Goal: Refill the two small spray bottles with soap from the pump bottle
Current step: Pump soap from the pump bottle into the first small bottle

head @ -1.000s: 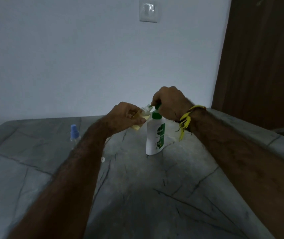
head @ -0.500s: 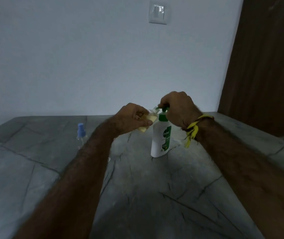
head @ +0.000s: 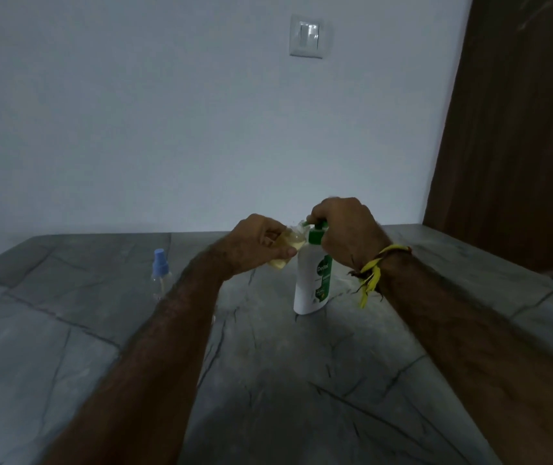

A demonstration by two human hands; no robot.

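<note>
A white pump bottle [head: 312,280] with a green label and green pump head stands upright on the grey stone counter [head: 285,380]. My right hand [head: 342,233] rests on top of its pump head, fingers curled over it. My left hand [head: 258,243] holds a small clear spray bottle [head: 285,250], partly filled with yellowish soap, tilted with its open neck against the pump's nozzle. A second small spray bottle [head: 160,273] with a blue cap stands upright on the counter to the left, apart from both hands.
A white wall rises behind the counter, with a light switch [head: 307,36] high up. A dark wooden door [head: 520,129] stands at the right. A yellow thread band [head: 374,270] circles my right wrist.
The view has shifted slightly, so the scene sits a little to the right. Both hands keep the same grip on the spray bottle and the pump.
</note>
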